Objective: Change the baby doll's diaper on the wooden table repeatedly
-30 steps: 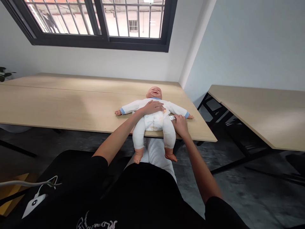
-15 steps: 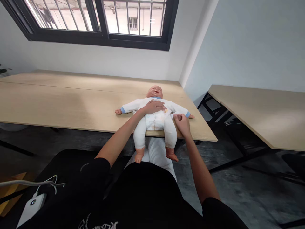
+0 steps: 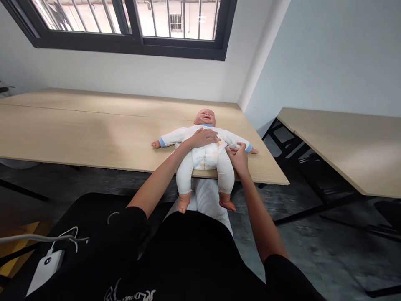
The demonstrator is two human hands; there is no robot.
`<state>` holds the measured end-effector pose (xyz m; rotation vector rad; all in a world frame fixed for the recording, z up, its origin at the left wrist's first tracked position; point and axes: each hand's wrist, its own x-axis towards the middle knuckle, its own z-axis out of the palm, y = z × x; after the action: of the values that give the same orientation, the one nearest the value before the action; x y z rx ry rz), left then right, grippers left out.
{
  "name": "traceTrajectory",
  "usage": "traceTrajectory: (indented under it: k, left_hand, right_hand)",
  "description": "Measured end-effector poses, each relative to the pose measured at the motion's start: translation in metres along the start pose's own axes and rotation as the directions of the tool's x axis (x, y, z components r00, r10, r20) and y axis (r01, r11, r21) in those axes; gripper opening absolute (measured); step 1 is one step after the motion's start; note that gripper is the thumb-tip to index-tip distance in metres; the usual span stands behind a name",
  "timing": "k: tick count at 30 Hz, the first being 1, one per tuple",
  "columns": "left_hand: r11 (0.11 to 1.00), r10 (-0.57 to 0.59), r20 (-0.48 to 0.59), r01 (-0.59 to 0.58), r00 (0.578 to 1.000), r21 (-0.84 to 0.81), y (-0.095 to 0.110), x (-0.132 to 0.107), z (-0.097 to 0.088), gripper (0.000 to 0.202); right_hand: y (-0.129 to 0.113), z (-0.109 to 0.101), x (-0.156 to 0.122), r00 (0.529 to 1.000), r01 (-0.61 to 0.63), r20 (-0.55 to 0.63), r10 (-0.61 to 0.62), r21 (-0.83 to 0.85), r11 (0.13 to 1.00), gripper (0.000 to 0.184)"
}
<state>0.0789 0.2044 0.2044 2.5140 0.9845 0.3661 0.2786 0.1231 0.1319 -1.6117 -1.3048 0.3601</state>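
Observation:
A baby doll in a white top with blue cuffs lies on its back, legs hanging over the table's front edge. Round its hips is a white diaper with a faint print and a small orange patch near the waist. My left hand rests flat across the doll's belly, at the diaper's upper edge, fingers extended. Beside the doll's hip, at the right of the picture, my right hand has thumb and fingers curled round the white side of the diaper. The exact grip is partly hidden.
The doll lies near the right end of a light wooden table. A second table stands further right, across a gap. A barred window is behind. At lower left, a white power bank with a cable lies on a black seat.
The fingers of my right hand have shifted at the diaper's side, spreading a little. My left hand stays on the doll's belly. The view has tilted slightly.

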Motion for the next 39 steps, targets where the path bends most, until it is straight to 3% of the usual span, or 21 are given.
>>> traceTrajectory:
  k: [5,14,20,25,29,33,39]
  left_hand:
    - [1.0,-0.002,-0.001,0.002,1.0,-0.012,-0.002,0.002,0.001,0.044]
    - [1.0,0.005,-0.024,-0.005,1.0,-0.017,-0.001,0.001,-0.001,0.044]
    - [0.996,0.087,0.03,-0.085,0.996,-0.039,-0.015,0.014,-0.004,0.046]
    - [0.997,0.072,0.03,-0.072,0.997,-0.01,-0.013,0.013,-0.005,0.046]
    - [0.999,0.011,0.02,-0.012,1.0,0.038,-0.003,0.007,-0.006,0.043]
    - [1.0,0.021,-0.001,-0.021,1.0,0.019,0.0,0.005,-0.007,0.042]
    - [0.997,0.08,-0.07,-0.079,0.994,0.019,-0.001,0.005,-0.007,0.033]
  right_hand:
    - [-0.004,-0.004,0.005,1.0,0.031,0.008,-0.03,-0.081,0.996,0.055]
    - [-0.002,-0.006,0.015,0.995,-0.087,-0.07,0.076,-0.167,0.982,0.024]
    - [-0.008,-0.01,0.019,0.992,-0.114,-0.086,0.096,-0.223,0.968,0.032]
    - [-0.004,-0.01,0.018,0.995,-0.089,-0.072,0.075,-0.221,0.971,0.018]
    - [0.009,-0.008,0.015,0.994,-0.065,-0.086,0.061,-0.045,0.997,0.02]
    - [0.014,-0.009,0.013,1.0,-0.028,-0.001,0.029,0.239,0.971,0.031]
    - [-0.009,-0.017,0.012,0.992,0.055,-0.124,0.001,0.452,0.89,0.048]
